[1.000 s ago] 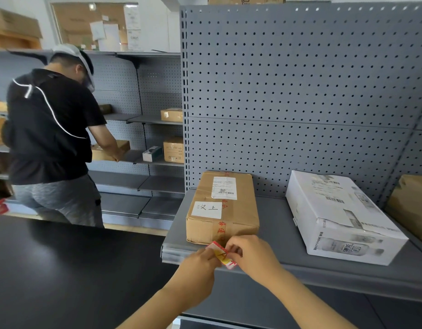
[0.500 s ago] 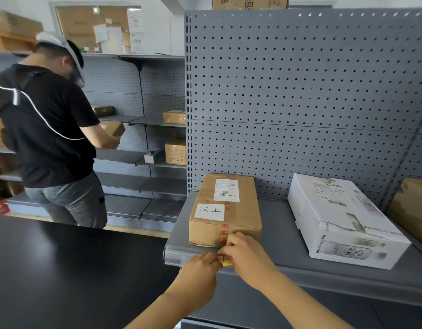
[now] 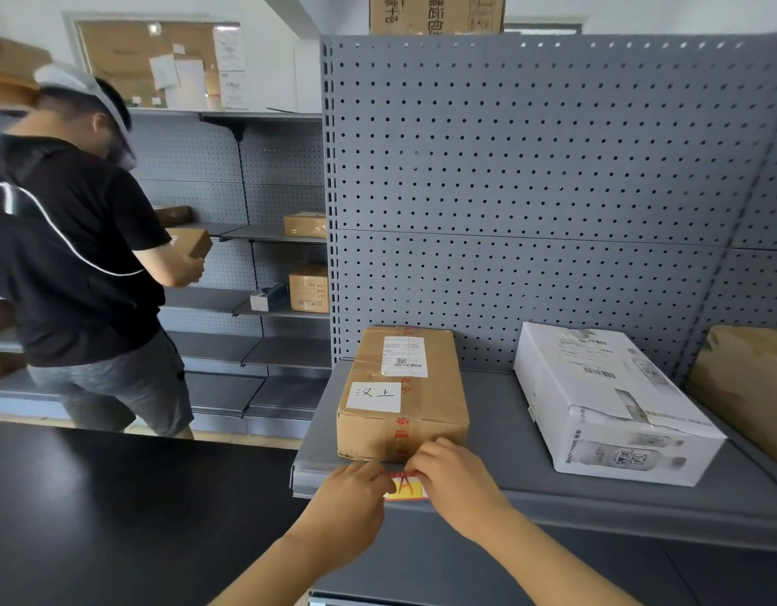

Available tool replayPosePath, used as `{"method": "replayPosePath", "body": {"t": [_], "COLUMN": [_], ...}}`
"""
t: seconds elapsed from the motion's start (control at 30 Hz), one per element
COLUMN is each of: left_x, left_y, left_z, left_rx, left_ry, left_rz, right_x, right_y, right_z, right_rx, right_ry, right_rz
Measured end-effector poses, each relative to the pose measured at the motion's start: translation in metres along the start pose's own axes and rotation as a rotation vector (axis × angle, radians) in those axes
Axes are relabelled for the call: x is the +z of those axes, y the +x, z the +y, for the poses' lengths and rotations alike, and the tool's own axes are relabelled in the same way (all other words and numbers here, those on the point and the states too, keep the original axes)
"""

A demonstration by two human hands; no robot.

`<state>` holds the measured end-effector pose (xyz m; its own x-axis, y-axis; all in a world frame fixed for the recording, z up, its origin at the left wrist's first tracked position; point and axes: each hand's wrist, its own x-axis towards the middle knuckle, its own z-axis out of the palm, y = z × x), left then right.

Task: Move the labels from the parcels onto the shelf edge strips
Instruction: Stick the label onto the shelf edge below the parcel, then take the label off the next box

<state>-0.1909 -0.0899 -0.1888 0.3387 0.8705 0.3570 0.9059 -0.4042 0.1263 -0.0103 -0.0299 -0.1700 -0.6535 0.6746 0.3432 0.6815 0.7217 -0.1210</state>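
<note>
A small yellow label [image 3: 406, 488] with a red border and a red mark lies flat against the grey shelf edge strip [image 3: 596, 503]. My left hand [image 3: 354, 496] pinches its left end and my right hand [image 3: 454, 478] pinches its right end. Just behind the label a brown cardboard parcel [image 3: 404, 395] stands on the shelf, bearing a white handwritten sticker [image 3: 373, 396] and a printed shipping label [image 3: 403, 356]. A white parcel [image 3: 605, 404] lies to its right.
A grey pegboard wall [image 3: 531, 190] backs the shelf. Another brown parcel [image 3: 754, 387] sits at the far right. A black tabletop [image 3: 115, 509] fills the lower left. A person in a black shirt [image 3: 72, 255] stands at the left shelves holding a small box.
The label, held tilted in the air a second ago, now lies flat on the edge strip, with my hands spread to its two ends. The person at left lifted a box.
</note>
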Motion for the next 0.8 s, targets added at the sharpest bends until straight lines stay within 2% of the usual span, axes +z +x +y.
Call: {"method": "replayPosePath", "body": {"t": [0.23, 0.33, 0.43, 0.8], "left_x": [-0.01, -0.011, -0.007, -0.016], "left_y": [0.014, 0.03, 0.051, 0.143], "left_z": [0.01, 0.021, 0.036, 0.147], "left_rx": [0.025, 0.077, 0.126, 0.355], "left_ry": [-0.023, -0.018, -0.055, -0.065], "left_rz": [0.0, 0.059, 0.049, 0.111], "right_x": [-0.013, -0.026, -0.038, -0.121], "right_y": [-0.009, -0.02, -0.034, -0.117], "right_z": [0.0, 0.005, 0.018, 0.102], "right_rx": [0.04, 0.062, 0.07, 0.254], "right_ry": [0.036, 0.028, -0.009, -0.042], "right_rz": [0.028, 0.06, 0.096, 0.264]}}
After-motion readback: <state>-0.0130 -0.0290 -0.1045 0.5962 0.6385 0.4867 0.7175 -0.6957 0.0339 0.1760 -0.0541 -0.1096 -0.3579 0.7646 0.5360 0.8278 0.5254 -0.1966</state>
